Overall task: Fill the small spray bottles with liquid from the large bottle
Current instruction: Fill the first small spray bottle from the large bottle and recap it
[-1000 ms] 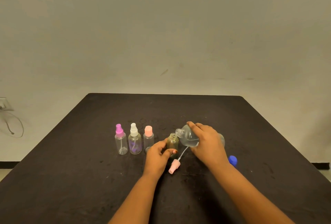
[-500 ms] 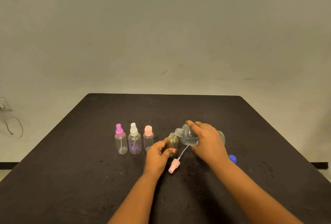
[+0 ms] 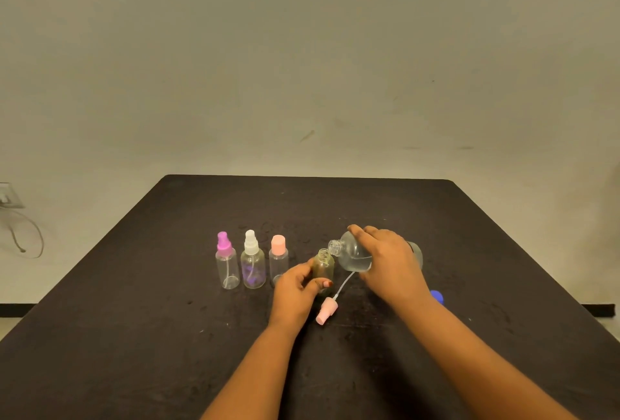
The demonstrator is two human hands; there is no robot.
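Note:
My right hand (image 3: pixel 389 265) grips the large clear bottle (image 3: pixel 352 255), tipped on its side with its open neck just above and to the right of the mouth of a small yellowish bottle (image 3: pixel 323 267). That uncapped small bottle stands on the black table (image 3: pixel 134 335), held by my left hand (image 3: pixel 295 292) with thumb and fingers around its lower body. Its pink spray head (image 3: pixel 326 311) with a white tube lies on the table in front of it. Clear liquid sits in the lower side of the large bottle.
Three capped small bottles stand in a row to the left: purple-topped (image 3: pixel 227 265), white-topped (image 3: pixel 252 264) and peach-capped (image 3: pixel 278 260). A blue cap (image 3: pixel 437 296) lies on the table right of my right wrist. A pale wall rises behind the table's far edge.
The large bottle's neck has dipped slightly lower and closer to the small bottle's mouth. My left hand and the small bottle stay in place.

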